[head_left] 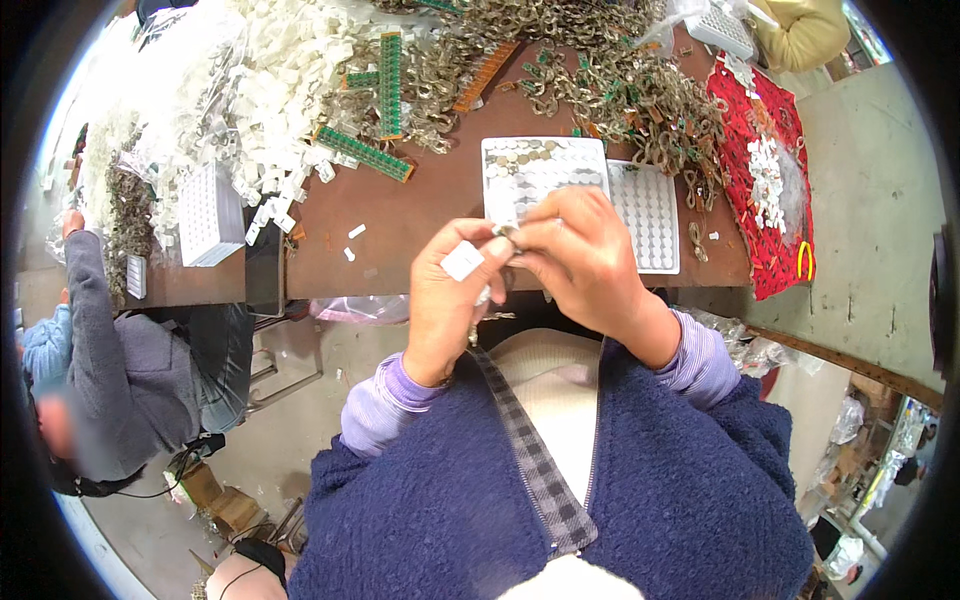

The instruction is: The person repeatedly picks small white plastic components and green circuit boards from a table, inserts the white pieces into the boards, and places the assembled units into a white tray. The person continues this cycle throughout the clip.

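Note:
My left hand (437, 295) is closed, with a small white square plastic piece (461, 260) lying against its thumb and fingers. A short bit of cord (475, 328) seems to hang below that hand. My right hand (592, 258) pinches at the left fingertips; the small thing between them is mostly hidden. Just beyond the hands is a white moulded tray (550, 178) with rows of round pockets, several small round discs (527, 156) at its far side. A second white tray (648, 220) lies partly beneath it to the right.
White plastic pieces (290, 110) heap at the far left, beside a tray stack (208, 215). Tangled cords (640, 95) and green strips (390, 85) cover the back. Red cloth (735, 105) with a yellow-handled tool (805, 260) lies right. Another person (150, 370) works at left.

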Demonstrator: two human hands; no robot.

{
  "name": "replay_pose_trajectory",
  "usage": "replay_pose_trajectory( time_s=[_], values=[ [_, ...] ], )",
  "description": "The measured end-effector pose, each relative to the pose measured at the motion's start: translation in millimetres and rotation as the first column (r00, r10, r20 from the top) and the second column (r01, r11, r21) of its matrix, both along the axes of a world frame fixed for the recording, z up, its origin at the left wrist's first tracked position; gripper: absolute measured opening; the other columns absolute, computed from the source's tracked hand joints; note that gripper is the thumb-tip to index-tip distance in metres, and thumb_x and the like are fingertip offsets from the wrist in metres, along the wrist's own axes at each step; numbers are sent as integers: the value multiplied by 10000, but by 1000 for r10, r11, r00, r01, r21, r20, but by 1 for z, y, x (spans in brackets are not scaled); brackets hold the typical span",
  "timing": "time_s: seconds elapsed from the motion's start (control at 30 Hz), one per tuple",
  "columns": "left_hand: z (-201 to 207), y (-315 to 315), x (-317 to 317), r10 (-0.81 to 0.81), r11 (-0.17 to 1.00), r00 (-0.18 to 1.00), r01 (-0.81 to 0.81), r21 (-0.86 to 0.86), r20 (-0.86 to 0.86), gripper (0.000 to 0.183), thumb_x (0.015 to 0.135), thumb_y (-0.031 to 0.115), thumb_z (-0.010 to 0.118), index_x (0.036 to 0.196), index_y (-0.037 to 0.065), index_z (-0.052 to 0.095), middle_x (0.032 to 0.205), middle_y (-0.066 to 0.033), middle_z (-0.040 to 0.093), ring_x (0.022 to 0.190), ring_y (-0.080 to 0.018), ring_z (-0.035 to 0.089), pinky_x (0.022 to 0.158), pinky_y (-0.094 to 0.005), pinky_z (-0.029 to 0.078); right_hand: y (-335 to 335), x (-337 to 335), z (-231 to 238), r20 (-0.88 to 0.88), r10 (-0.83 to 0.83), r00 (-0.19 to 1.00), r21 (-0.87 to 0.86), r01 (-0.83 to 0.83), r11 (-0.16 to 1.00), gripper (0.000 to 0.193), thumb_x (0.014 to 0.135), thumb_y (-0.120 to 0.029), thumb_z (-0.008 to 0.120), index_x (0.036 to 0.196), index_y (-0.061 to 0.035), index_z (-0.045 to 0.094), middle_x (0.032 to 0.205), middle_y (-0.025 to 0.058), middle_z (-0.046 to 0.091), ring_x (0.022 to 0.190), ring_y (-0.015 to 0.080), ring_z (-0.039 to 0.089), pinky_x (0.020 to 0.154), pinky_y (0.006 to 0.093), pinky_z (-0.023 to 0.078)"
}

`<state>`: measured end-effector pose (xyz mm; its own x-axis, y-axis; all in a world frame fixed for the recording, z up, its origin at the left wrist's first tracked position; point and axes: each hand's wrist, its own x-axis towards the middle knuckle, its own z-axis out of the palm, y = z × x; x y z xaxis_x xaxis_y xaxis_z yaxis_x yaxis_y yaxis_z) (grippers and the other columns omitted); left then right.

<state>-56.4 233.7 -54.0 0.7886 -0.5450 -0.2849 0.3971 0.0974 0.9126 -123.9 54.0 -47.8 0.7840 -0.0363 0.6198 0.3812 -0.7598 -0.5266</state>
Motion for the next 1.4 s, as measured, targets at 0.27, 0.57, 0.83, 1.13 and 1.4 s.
replay_pose_trajectory(
  time_s=[0.27,0.57,0.83,1.13,1.4],
  values=[
    [1,15,41,177,967,980,-191,-169,-95,339,1108,252,660,1303,-25,650,1146,-166,787,605,-19,525,425,-169,353,-12,70,-20,-78,-151,985,-65,146,987,124,849,-28,783,950,-79,836,909,80,651,875,290,653,777,424,512],
    [-4,13,37,89,980,990,-106,-168,-109,356,1090,222,690,1361,-6,659,1147,-142,790,656,-34,578,426,-170,365,-3,59,0,27,-87,996,14,86,996,122,810,12,790,905,-44,739,875,90,643,855,300,676,742,417,530],
    [5,-4,10,36,992,996,-25,-121,83,331,985,58,804,1305,24,723,1073,-69,776,740,-67,649,586,-198,498,7,17,17,17,-73,997,74,72,995,120,856,37,740,957,-26,738,916,107,669,796,300,710,677,382,575],
    [4,-5,5,-49,998,997,52,-45,57,286,1004,94,787,1270,12,721,981,-53,789,686,-40,626,539,-185,459,5,4,8,117,-26,993,96,15,995,225,866,55,724,1066,-36,774,943,120,752,831,314,737,719,412,579],
    [-5,15,33,43,986,991,-63,-154,-128,264,1069,190,699,1269,18,696,1008,-58,787,658,-15,587,439,-164,351,-5,51,-19,-160,-257,953,-12,258,966,147,880,-47,793,1012,-23,733,988,143,704,895,377,697,772,441,552]
  ],
)
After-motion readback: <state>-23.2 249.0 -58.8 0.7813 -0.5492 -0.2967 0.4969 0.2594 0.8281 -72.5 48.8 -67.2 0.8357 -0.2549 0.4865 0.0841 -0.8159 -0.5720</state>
